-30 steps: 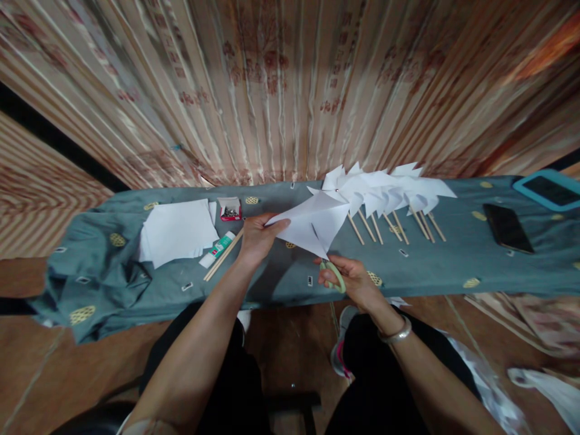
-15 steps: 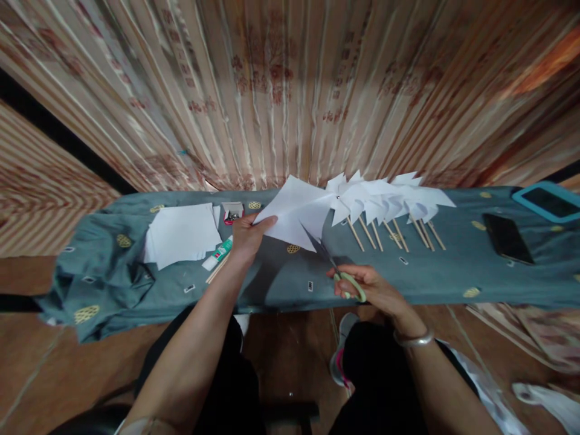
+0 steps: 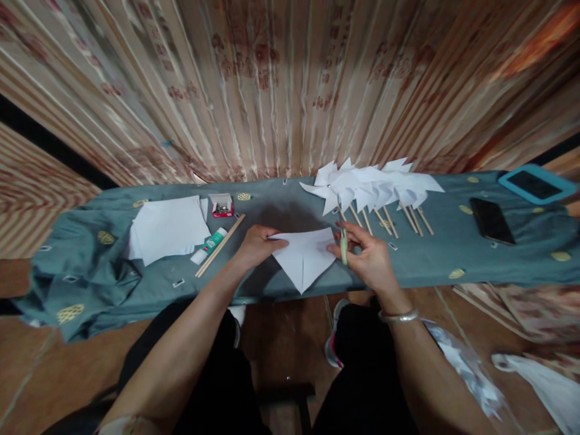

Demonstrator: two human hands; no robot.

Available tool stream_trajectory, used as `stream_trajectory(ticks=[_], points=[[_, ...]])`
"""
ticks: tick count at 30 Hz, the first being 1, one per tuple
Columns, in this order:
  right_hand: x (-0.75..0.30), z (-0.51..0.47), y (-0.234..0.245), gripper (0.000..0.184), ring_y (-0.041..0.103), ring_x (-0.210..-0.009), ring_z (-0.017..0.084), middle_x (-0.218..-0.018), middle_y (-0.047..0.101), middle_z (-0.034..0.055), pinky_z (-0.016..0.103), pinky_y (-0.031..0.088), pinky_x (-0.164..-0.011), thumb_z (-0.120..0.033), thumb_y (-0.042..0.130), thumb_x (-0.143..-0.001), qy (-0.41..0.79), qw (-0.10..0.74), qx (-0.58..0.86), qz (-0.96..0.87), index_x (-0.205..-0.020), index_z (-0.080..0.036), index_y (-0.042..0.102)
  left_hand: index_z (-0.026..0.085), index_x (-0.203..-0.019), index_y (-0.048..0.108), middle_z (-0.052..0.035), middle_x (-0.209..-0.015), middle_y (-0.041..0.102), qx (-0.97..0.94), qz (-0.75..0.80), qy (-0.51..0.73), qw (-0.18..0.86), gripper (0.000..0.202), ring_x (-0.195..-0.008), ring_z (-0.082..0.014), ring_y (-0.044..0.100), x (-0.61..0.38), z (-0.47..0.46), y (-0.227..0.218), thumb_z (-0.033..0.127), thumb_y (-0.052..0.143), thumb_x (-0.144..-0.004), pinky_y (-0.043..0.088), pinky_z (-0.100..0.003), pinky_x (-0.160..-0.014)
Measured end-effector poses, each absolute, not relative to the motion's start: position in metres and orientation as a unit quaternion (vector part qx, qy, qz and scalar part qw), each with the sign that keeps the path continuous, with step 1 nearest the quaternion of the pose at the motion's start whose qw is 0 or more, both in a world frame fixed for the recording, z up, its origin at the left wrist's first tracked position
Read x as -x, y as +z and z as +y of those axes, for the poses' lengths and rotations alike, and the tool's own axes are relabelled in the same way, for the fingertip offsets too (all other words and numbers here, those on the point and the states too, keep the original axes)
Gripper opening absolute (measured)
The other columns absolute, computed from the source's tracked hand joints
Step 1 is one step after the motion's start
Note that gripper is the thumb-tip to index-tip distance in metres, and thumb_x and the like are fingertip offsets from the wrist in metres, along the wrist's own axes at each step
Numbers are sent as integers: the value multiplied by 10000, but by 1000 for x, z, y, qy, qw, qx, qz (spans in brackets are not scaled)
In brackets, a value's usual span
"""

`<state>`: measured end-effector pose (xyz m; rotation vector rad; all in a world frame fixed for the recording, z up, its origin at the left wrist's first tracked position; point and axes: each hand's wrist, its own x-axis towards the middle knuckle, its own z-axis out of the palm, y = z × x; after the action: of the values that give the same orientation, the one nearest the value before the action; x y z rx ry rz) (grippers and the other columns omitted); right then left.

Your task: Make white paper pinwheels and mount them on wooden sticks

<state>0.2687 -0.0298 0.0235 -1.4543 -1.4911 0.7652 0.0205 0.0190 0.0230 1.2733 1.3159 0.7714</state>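
My left hand point(image 3: 256, 244) pinches the left corner of a white paper square point(image 3: 304, 258) that lies at the front of the bench, one corner hanging over the edge. My right hand point(image 3: 367, 257) is closed round green-handled scissors point(image 3: 343, 238), blades pointing up and away, and its fingertips touch the paper's right corner. Just behind stands a row of several white paper pinwheels point(image 3: 371, 187) on wooden sticks.
A grey-green cloth point(image 3: 90, 272) covers the narrow bench. On its left lie a stack of white paper point(image 3: 167, 228), a small red box of pins point(image 3: 222, 206), a glue tube point(image 3: 208, 246) and a wooden stick point(image 3: 220, 244). A black phone point(image 3: 492, 220) and a blue-cased tablet point(image 3: 534, 184) lie right. Curtains hang behind.
The paper was held up in my left hand while the scissors met it; now it is lowered flat on the bench. My right hand has moved up to its right corner.
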Motion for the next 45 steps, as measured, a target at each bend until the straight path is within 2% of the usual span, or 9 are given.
stream_trajectory(ticks=[4, 7, 10, 14, 17, 21, 28, 38, 45], points=[[-265, -26, 21, 480, 547, -591, 135, -702, 671, -10, 283, 448, -619, -420, 755, -685, 279, 421, 603, -618, -1108, -201, 698, 150, -638, 743, 21, -536, 632, -558, 545, 307, 546, 172, -536, -150, 570, -24, 18, 24, 286, 770, -537, 380, -240, -527], [-262, -19, 18, 480, 513, -556, 120, -616, 616, -43, 266, 425, -584, -421, 766, -657, 303, 462, 599, -580, -1072, -189, 702, 150, -879, 772, -26, -700, 722, -515, 517, 384, 566, 388, -679, -202, 648, -25, 18, 28, 356, 821, -553, 468, -285, -645], [-257, -11, 17, 503, 482, -536, 109, -555, 561, -75, 263, 416, -574, -451, 805, -575, 345, 544, 587, -490, -984, -178, 697, 183, -1150, 695, -79, -958, 756, -441, 460, 482, 602, 601, -899, -243, 684, -24, 18, 32, 429, 820, -616, 504, -342, -810], [-251, -1, 20, 522, 472, -544, 97, -571, 579, -80, 254, 416, -577, -429, 857, -472, 388, 617, 566, -385, -889, -183, 663, 202, -1293, 579, -144, -1320, 626, -380, 397, 503, 667, 709, -1226, -293, 577, -28, 11, 29, 437, 804, -663, 449, -418, -1000], [-244, 3, 21, 501, 451, -537, 86, -560, 555, -94, 242, 402, -570, -409, 858, -485, 396, 630, 555, -372, -882, -184, 651, 207, -1375, 483, -166, -1413, 542, -365, 394, 489, 687, 843, -1301, -317, 516, -42, 0, 23, 379, 834, -628, 390, -465, -1070], [-229, 4, 18, 503, 419, -520, 88, -526, 500, -111, 240, 385, -547, -425, 843, -509, 407, 624, 546, -382, -907, -193, 640, 204, -1336, 485, -144, -1324, 609, -379, 380, 482, 692, 868, -1186, -294, 604, -70, -15, 17, 288, 860, -558, 425, -455, -1043], [-210, 5, 12, 525, 500, -584, 134, -599, 592, -55, 270, 417, -581, -518, 796, -552, 433, 588, 545, -410, -951, -214, 639, 162, -891, 664, -95, -990, 745, -390, 455, 529, 601, 379, -976, -266, 689, -79, -9, 16, 304, 807, -570, 499, -407, -936], [-208, 0, 17, 505, 511, -582, 128, -605, 602, -50, 267, 437, -577, -498, 828, -539, 456, 585, 523, -418, -912, -205, 655, 172, -1019, 676, -90, -1072, 732, -375, 487, 574, 541, 399, -1052, -275, 659, -60, -1, 12, 257, 743, -634, 506, -408, -949], [-211, -20, 17, 550, 611, -674, 175, -741, 684, 22, 282, 477, -611, -587, 767, -633, 490, 462, 519, -526, -996, -187, 668, 167, -950, 680, -81, -1008, 740, -352, 487, 625, 499, 325, -1016, -251, 665, -43, 20, 21, 215, 745, -635, 520, -376, -934]])
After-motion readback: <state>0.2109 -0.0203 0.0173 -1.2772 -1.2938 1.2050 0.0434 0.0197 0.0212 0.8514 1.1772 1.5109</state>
